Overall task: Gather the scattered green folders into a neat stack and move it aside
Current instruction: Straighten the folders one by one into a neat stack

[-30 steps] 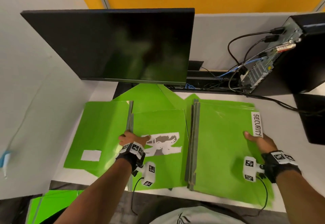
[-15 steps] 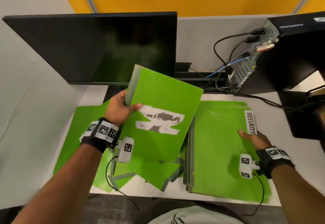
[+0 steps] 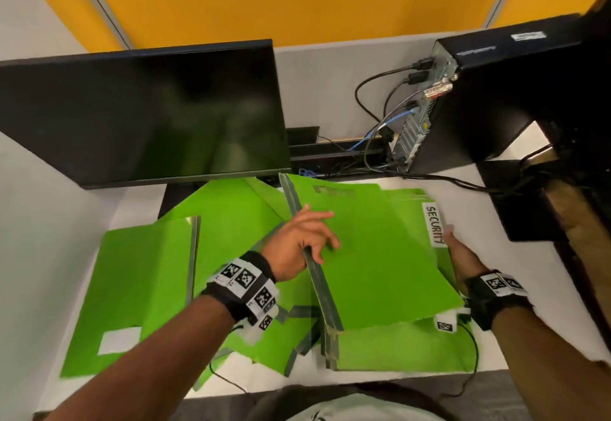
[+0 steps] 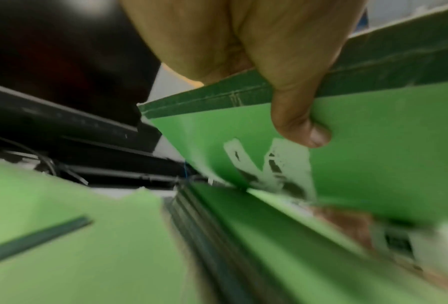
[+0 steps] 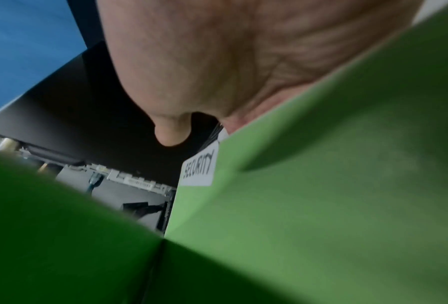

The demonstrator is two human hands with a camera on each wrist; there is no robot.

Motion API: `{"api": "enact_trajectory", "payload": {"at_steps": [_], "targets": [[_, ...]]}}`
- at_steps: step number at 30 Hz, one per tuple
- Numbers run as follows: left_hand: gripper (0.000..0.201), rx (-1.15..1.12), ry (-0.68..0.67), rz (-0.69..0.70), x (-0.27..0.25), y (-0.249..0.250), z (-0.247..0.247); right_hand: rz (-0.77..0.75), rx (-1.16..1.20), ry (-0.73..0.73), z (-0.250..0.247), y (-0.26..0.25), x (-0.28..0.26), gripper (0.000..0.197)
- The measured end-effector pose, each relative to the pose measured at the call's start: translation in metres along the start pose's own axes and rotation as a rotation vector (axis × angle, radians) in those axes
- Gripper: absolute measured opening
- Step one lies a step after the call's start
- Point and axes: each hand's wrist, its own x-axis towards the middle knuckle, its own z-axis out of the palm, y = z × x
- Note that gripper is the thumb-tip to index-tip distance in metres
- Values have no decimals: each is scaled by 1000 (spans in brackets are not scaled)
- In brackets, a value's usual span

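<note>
My left hand (image 3: pixel 307 238) grips a green folder (image 3: pixel 380 261) by its dark spine (image 3: pixel 317 281), fingers on top and thumb (image 4: pixel 300 123) underneath. The folder hangs tilted over the right-hand stack (image 3: pixel 396 351), its torn white label (image 4: pixel 269 164) facing down. My right hand (image 3: pixel 458 248) rests with straight fingers at the stack's right edge, beside the SECURITY label (image 3: pixel 433 225). Another green folder (image 3: pixel 142 288) with a white sticker lies at the left. More green folders (image 3: pixel 231 212) lie fanned in the middle, partly under my left arm.
A black monitor (image 3: pixel 142 113) stands at the back left, its base behind the folders. A black computer tower (image 3: pixel 496 96) with cables (image 3: pixel 373 99) stands at the back right. A dark object (image 3: pixel 529 202) lies right of the stack. The white desk (image 3: pixel 542 328) ends just before me.
My left hand lifted the torn-label folder off the middle pile, turned it over and carried it right, above the stack. The right hand stayed by the SECURITY label.
</note>
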Motion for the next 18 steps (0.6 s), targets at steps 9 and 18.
{"api": "enact_trajectory", "payload": {"at_steps": [9,18], "targets": [[50,496,-453,-154,-13,-22,42,62,59,-85,-12,38,10,97],[117,-189,-108,-971,13,-31,86,163,-39,-171,-24,36,23,103]]}}
